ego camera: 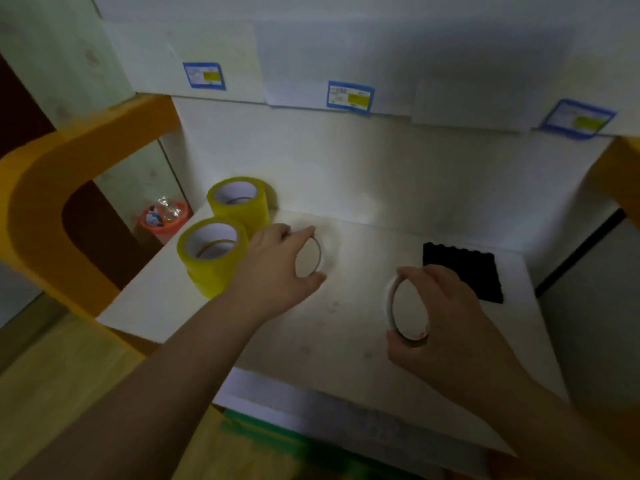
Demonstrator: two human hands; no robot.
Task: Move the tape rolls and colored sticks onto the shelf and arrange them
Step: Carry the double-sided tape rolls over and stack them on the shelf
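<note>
**A:** Which step is this?

**B:** Placing, by the look of it. Over the pale shelf (346, 358), the left hand (273, 268) grips a thin white tape roll (317, 252) held on edge, thumb under the rim and fingers (301, 233) curled over the top. The right hand (446, 306) does the same with a second thin roll (393, 306), thumb at its lower rim, fingers arched over its upper one.

**A:** Are the rolls down yet?

**B:** Hard to say; both look tilted, and whether either edge touches the shelf cannot be told. Neither hand has let go.

**A:** What else is already there?

**B:** Two fat yellow tape rolls: the near one (211, 258) just beside the left wrist, the far one (240, 202) just beyond the left fingers. A black ridged pad (464, 275) lies just past the right knuckles. No coloured sticks are in view.

**A:** And the next move?

**B:** Likely laying each thin roll flat, then uncurling the fingers without nudging the yellow pair. The left roll sits close to them, so little room to spare. The sticks remain to be fetched.
</note>
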